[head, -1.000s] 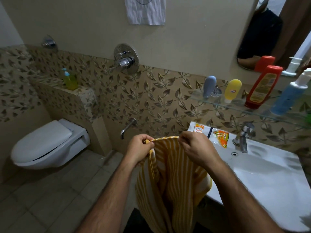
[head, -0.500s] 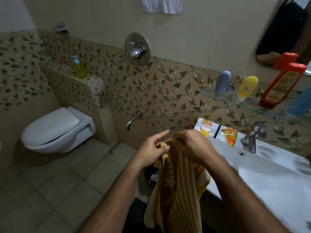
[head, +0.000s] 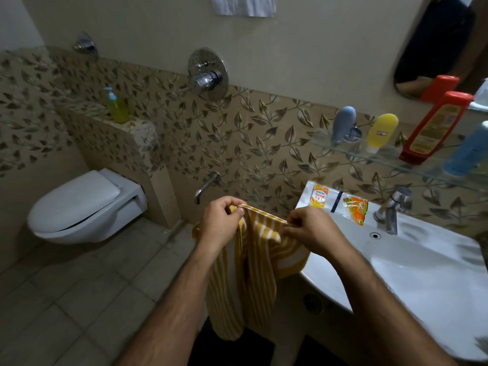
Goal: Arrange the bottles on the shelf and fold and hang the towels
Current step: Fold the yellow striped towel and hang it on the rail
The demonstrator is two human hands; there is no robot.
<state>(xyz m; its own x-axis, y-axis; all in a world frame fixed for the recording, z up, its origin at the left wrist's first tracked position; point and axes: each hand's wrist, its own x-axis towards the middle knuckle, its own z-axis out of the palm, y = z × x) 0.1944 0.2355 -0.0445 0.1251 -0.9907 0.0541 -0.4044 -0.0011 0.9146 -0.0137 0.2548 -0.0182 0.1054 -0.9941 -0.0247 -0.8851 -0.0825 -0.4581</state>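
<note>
Two hands held the yellow-and-white striped cloth towel point(head: 253, 262) by its top edge, in the air in front of the person and beside the white ceramic basin point(head: 412, 262). Left hand point(head: 220, 225) pinched one end of the edge between thumb and curled fingers; right hand point(head: 311, 233) pinched the other end, fingers curled over the hem. Edge ran taut between the two hands; the rest hung below them in uneven, bunched folds.

Risks, judged: lower layers looked misaligned, so a fold made now would likely come out crooked. Cloth below the right hand lay against the basin rim and could catch or pick up any wet there. Either pinch was shallow; a slip would drop that corner toward the grey tiled floor point(head: 66, 299) below the left hand.
</note>
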